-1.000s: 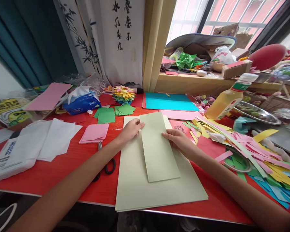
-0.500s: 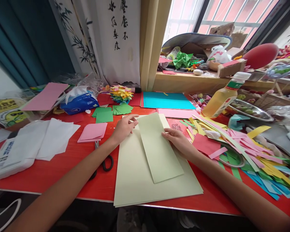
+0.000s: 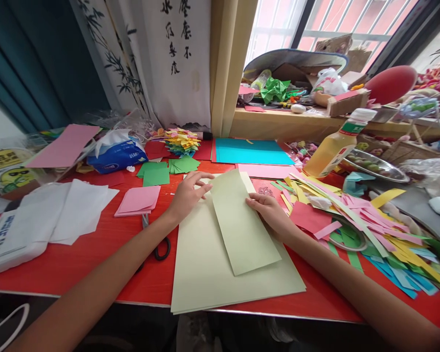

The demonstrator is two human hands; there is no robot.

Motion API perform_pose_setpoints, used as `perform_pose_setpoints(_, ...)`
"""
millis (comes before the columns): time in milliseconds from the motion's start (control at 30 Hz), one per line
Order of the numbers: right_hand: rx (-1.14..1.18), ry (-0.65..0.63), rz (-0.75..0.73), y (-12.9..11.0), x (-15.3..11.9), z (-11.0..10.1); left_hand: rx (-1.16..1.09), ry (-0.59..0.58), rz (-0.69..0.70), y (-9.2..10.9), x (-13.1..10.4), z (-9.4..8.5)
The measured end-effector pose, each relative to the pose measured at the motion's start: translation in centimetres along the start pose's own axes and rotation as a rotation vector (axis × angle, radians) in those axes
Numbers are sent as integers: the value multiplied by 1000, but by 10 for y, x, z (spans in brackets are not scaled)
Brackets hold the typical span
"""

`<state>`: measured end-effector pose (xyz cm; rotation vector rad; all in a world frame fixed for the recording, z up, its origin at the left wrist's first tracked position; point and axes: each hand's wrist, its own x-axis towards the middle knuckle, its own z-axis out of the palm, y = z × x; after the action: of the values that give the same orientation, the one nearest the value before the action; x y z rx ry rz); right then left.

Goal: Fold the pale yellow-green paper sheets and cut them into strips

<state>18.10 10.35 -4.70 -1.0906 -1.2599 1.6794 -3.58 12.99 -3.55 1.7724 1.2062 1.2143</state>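
A pale green paper strip lies tilted over larger pale green sheets on the red table. My right hand grips the strip's right edge, thumb on top and the other fingers underneath. At the strip's top left corner is my left hand, its fingers curved with a gap between thumb and index finger; it holds nothing that I can see. Black-handled scissors lie left of the sheets, partly under my left forearm. Pink squares and green squares sit beyond them.
A blue tissue pack and white sheets are at the left. Blue paper lies behind the sheets. To the right are a bottle, a tape roll and many coloured strips.
My left hand's thumb and fingers have shifted slightly at the strip's corner. The strip's lower end has moved a little to the right. The whole view has shifted slightly.
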Motion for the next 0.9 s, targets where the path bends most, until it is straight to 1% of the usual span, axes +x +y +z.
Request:
perform_pose_setpoints(100,18,-26,-6,-2,-2,1,36,6,20,0,0,1)
perform_pose_setpoints(167,16,-32,-10,-5,-3,1,12,-8,-8,-1,1,1)
perform_pose_setpoints(300,16,8,52,-12,-3,-1,-162,-59,-103,1,4,1)
perform_pose_setpoints(400,49,-25,71,-15,-1,-4,-286,-50,-128,2,5,-1)
perform_pose_setpoints(533,-25,-41,67,-12,3,-4,-353,92,-149,-1,8,-6)
perform_pose_setpoints(633,-84,-46,76,-10,4,-4,-305,205,-181,-7,10,-12)
perform_pose_setpoints(733,-85,-23,76,-11,3,-7,-241,330,-239,-13,14,-19)
perform_pose_setpoints(833,-81,-26,85,-12,1,-8,-205,399,-285,-16,18,-29)
perform_pose_setpoints(900,-105,-37,87,-13,-1,-7,-195,438,-278,-16,19,-37)
